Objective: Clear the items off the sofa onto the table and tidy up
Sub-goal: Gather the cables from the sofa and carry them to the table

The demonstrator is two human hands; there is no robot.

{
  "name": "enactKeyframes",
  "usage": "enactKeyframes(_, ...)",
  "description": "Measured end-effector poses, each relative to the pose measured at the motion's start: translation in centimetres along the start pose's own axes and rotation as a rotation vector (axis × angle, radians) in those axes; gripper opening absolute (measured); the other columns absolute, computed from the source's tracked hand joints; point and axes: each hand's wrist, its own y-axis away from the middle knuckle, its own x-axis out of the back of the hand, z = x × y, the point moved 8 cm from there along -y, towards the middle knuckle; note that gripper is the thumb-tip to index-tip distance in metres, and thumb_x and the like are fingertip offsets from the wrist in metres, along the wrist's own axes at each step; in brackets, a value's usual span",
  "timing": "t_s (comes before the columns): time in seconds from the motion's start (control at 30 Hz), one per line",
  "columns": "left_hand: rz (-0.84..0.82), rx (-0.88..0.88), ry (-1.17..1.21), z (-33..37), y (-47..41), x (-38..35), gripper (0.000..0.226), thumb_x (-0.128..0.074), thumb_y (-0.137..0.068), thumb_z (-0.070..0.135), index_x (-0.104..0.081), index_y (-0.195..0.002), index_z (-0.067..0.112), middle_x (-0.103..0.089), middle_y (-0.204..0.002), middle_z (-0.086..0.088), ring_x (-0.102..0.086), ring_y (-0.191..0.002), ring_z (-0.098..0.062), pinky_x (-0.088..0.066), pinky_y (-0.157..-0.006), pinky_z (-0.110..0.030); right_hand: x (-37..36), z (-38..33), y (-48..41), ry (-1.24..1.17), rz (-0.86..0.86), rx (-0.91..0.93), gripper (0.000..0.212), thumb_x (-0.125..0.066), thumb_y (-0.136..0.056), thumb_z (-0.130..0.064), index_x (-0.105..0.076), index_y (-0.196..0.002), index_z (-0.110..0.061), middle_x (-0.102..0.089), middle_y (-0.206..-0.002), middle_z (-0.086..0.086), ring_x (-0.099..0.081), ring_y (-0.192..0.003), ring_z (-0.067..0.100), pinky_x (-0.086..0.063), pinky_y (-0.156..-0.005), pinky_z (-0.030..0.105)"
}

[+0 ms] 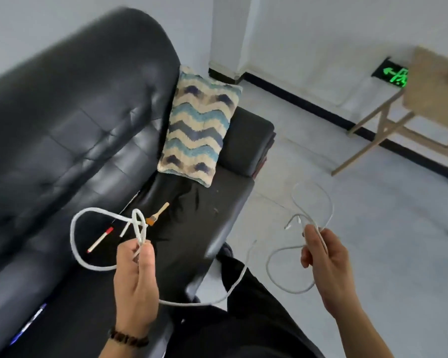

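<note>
A long white cable [197, 303] hangs in loops between my two hands, above the front edge of the black leather sofa [70, 130]. My left hand [136, 277] pinches one looped part of the cable over the seat. My right hand [326, 264] grips the other looped part out over the floor, with a plug end dangling beside it. On the seat lie a white pen with a red cap [100, 240], a small brush with a wooden handle [157, 214] and another thin white stick, partly hidden behind the cable.
A zigzag-patterned cushion [199, 130] leans against the sofa's far armrest. A wooden folding table [424, 99] stands at the far right by the wall, next to a green exit sign. Grey floor lies between the sofa and the table. My dark trouser leg is below.
</note>
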Motion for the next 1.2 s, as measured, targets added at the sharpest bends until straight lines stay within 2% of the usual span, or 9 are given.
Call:
enactKeyframes(0.13,-0.261,-0.087,-0.019,3.2,2.7,-7.9,0.034,-0.041,-0.082,0.065,-0.049,-0.087,0.032,-0.046,-0.058,0.011,-0.036,-0.049,-0.005,-0.034,-0.046,-0.020,8.6,4.2,5.0,-0.064,0.251,-0.041,0.033,-0.054,-0.089,-0.044,-0.051,-0.074,-0.014,-0.048,-0.055,-0.001,-0.044,-0.055,0.009,-0.037,-0.052,0.013)
enactKeyframes(0.27,-0.465,-0.248,-0.066,8.1,6.3,-16.2,0.040,-0.042,-0.081,0.068,-0.046,-0.086,0.029,-0.040,-0.062,0.006,-0.038,-0.048,-0.005,-0.032,-0.045,-0.014,17.0,8.3,9.0,-0.147,0.503,-0.038,0.022,-0.056,-0.086,-0.045,-0.055,-0.075,-0.026,-0.053,-0.069,0.006,-0.050,-0.060,0.012,-0.042,-0.058,0.014)
enactKeyframes(0.33,-0.543,-0.304,-0.073,9.8,8.6,-20.7,0.047,-0.040,-0.079,0.078,-0.044,-0.085,0.031,-0.040,-0.064,0.003,-0.037,-0.050,-0.006,-0.033,-0.046,-0.015,21.0,10.4,10.3,-0.184,0.618,-0.034,0.018,-0.058,-0.088,-0.040,-0.057,-0.080,-0.024,-0.057,-0.075,0.011,-0.056,-0.063,0.012,-0.045,-0.060,0.017)
enactKeyframes(0.47,-0.663,-0.385,-0.145,12.0,14.0,-30.4,0.053,-0.036,-0.074,0.086,-0.045,-0.088,0.036,-0.042,-0.066,0.001,-0.039,-0.053,-0.014,-0.034,-0.048,-0.012,28.8,15.5,10.9,-0.319,0.760,-0.040,0.012,-0.059,-0.093,-0.025,-0.058,-0.088,-0.014,-0.068,-0.080,0.005,-0.063,-0.066,0.008,-0.049,-0.063,0.021)
enactKeyframes(0.63,-0.739,-0.464,-0.183,15.1,21.1,-42.7,0.051,-0.039,-0.080,0.076,-0.046,-0.087,0.026,-0.045,-0.065,-0.002,-0.041,-0.052,-0.009,-0.038,-0.050,-0.023,40.0,20.8,8.6,-0.371,0.821,-0.066,0.021,-0.058,-0.089,-0.034,-0.058,-0.088,-0.013,-0.067,-0.082,0.006,-0.065,-0.071,0.015,-0.051,-0.065,0.021)
enactKeyframes(0.73,-0.774,-0.498,-0.167,18.2,24.7,-48.8,0.047,-0.039,-0.081,0.076,-0.045,-0.086,0.029,-0.042,-0.060,-0.002,-0.037,-0.049,-0.006,-0.033,-0.046,-0.018,46.2,22.0,6.4,-0.311,0.818,-0.065,0.013,-0.059,-0.093,-0.031,-0.056,-0.086,-0.020,-0.063,-0.081,0.012,-0.061,-0.074,0.029,-0.049,-0.064,0.031)
enactKeyframes(0.83,-0.783,-0.492,-0.145,20.3,26.6,-54.0,0.057,-0.037,-0.079,0.079,-0.046,-0.087,0.023,-0.041,-0.058,0.001,-0.038,-0.048,-0.004,-0.032,-0.045,-0.013,51.0,22.4,3.3,-0.260,0.802,-0.060,0.014,-0.060,-0.094,-0.027,-0.053,-0.082,-0.027,-0.057,-0.079,0.011,-0.055,-0.076,0.037,-0.046,-0.068,0.044)
enactKeyframes(1.07,-0.778,-0.443,-0.106,21.8,26.8,-69.5,0.055,-0.036,-0.081,0.079,-0.043,-0.084,0.024,-0.051,-0.065,0.017,-0.040,-0.050,0.001,-0.034,-0.047,-0.010,60.8,24.6,-9.0,-0.272,0.782,-0.074,0.014,-0.060,-0.095,-0.026,-0.055,-0.082,-0.026,-0.057,-0.080,0.013,-0.054,-0.079,0.039,-0.047,-0.067,0.041)
enactKeyframes(1.2,-0.827,-0.425,-0.068,24.2,25.9,-82.2,0.058,-0.036,-0.082,0.078,-0.043,-0.085,0.020,-0.051,-0.063,0.016,-0.039,-0.046,-0.002,-0.032,-0.043,-0.010,68.8,24.3,-17.9,-0.271,0.813,-0.072,0.009,-0.061,-0.093,-0.033,-0.058,-0.085,-0.029,-0.061,-0.082,0.010,-0.057,-0.081,0.039,-0.050,-0.074,0.052)
